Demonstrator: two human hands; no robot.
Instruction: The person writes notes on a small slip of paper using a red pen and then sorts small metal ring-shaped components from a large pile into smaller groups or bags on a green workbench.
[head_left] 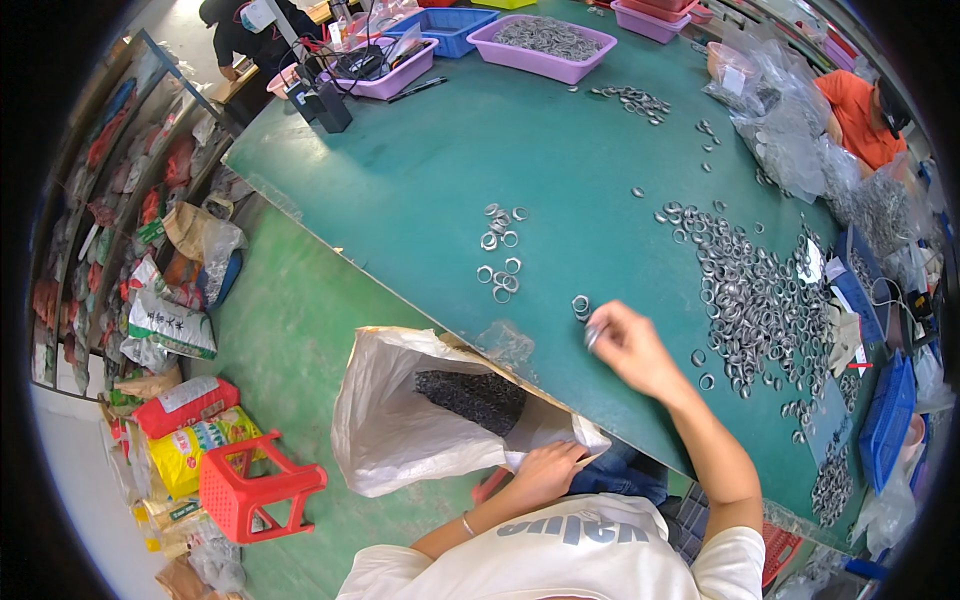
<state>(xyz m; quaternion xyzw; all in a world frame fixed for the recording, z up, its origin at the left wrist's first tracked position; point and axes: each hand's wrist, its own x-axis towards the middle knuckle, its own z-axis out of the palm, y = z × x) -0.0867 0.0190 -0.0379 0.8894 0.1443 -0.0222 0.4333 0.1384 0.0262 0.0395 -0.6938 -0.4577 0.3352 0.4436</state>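
My left hand (545, 472) is closed on the near rim of a white-lined sack (385, 420), which gapes at the table edge. Dark small pieces (470, 400) lie inside it. Above the green table, my right hand (625, 345) pinches at least one metal ring nut (592, 337) between thumb and fingers. Another ring nut (580, 303) is right beside the fingertips. Farther left sits a small group of ring nuts (500, 240). A large spread of ring nuts (750, 300) covers the table's right side.
At the far edge stand a pink tray (540, 65) of metal parts and a pink tray (400, 80) with cables. Blue trays (885, 420) line the right. A person in orange (862, 120) sits far right. A red stool (250, 485) stands on the floor at left.
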